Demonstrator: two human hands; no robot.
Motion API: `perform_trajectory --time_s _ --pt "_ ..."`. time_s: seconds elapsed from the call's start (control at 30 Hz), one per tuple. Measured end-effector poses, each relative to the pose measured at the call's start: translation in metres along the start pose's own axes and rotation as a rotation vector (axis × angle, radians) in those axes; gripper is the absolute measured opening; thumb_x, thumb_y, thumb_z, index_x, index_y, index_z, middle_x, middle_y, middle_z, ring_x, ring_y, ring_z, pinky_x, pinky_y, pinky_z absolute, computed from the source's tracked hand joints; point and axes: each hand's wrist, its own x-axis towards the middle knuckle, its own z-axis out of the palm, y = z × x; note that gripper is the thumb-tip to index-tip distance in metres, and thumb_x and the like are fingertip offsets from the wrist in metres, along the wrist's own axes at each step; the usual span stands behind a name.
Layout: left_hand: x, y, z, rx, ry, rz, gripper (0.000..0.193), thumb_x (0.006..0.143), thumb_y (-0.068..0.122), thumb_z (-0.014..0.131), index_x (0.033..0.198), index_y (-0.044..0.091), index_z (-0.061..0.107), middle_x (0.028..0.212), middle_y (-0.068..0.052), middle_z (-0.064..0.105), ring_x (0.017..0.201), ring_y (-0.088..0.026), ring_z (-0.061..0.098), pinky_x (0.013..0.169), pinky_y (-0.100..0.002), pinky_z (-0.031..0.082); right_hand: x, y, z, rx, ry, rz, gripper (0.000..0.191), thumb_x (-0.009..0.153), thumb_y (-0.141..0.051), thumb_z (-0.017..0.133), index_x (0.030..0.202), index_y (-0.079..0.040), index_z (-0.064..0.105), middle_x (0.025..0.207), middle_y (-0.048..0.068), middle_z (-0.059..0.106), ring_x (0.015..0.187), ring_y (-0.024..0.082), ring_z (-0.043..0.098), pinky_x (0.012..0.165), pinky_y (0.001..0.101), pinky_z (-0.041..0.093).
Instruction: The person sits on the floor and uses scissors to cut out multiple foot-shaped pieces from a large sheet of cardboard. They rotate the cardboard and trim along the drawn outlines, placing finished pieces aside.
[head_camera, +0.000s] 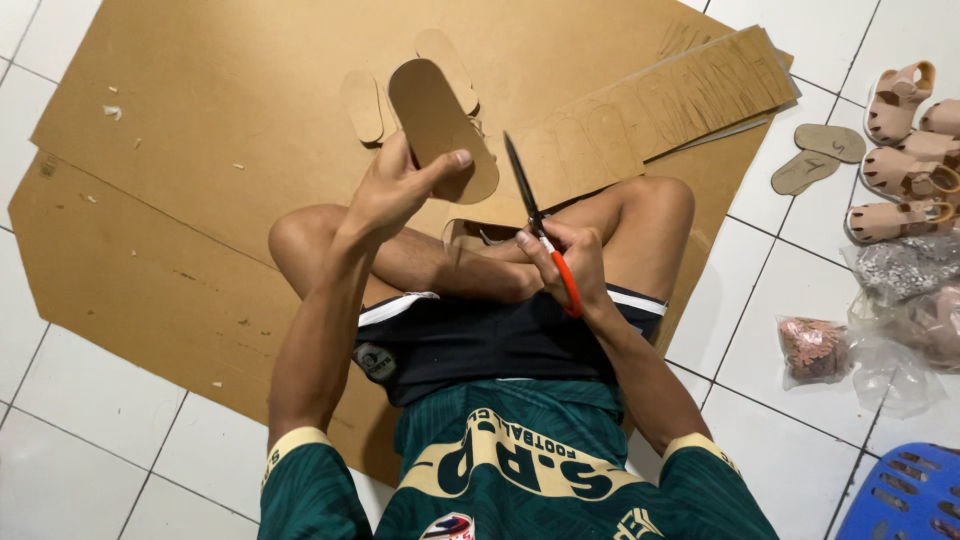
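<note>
From the head camera I see the left hand (392, 190) gripping a sole-shaped cardboard cutout (440, 125), raised above crossed legs. The right hand (565, 258) clasps orange-handled scissors (535, 222), blades together, pointing up just beside the cutout. Large cardboard sheets (200, 120) cover the tiled floor (790, 260); small sandals (905, 150) lie at right.

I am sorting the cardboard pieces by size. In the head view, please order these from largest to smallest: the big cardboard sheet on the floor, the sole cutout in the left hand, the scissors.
1. Big cardboard sheet.
2. Sole cutout and scissors: similar length, unsure.
</note>
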Motion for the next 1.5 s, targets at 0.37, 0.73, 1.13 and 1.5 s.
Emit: perform_trajectory --time_s 0.37,0.73,1.13,1.5 --pt "-0.028 -0.035 0.038 0.548 0.269 0.831 0.019 0.087 0.008 0.081 0.103 0.011 0.072 0.139 -0.018 0.059 0.141 -0.034 0.050 0.116 -0.045 0.049 0.005 0.011 0.015 0.911 -0.037 0.154 0.025 0.101 -0.021 0.061 0.120 -0.004 0.057 0.098 0.005 0.063 0.089 0.013 0.066 0.080 0.0286 0.057" --pt "-0.046 -0.058 0.059 -0.429 0.177 0.082 0.050 0.107 0.022 0.050 0.150 -0.004 0.049 0.127 -0.022 0.069 0.108 -0.026 0.067 0.090 -0.033 0.057 0.015 -0.016 0.012 0.517 0.175 0.030 0.026 0.096 0.000 0.074 0.118 0.000 0.059 0.103 0.006 0.065 0.095 0.012 0.065 0.086 0.0270 0.055" --pt "-0.038 -0.061 0.064 -0.339 0.287 0.077 0.046 0.102 0.008 0.069 0.144 -0.005 0.054 0.121 -0.020 0.070 0.098 -0.020 0.070 0.077 -0.033 0.062 0.008 -0.009 0.018 0.519 0.250 -0.008 0.033 0.093 -0.003 0.074 0.120 -0.002 0.056 0.105 0.010 0.068 0.093 0.016 0.067 0.081 0.0307 0.058" --pt "-0.040 -0.054 0.068 -0.274 0.234 0.103 0.048 0.102 0.010 0.067 0.144 -0.007 0.051 0.124 -0.016 0.073 0.108 -0.016 0.071 0.089 -0.027 0.061 0.010 0.003 0.014 0.625 0.093 0.221 0.037 0.091 -0.007 0.076 0.121 0.007 0.060 0.103 0.011 0.072 0.090 0.014 0.070 0.080 0.0261 0.058"
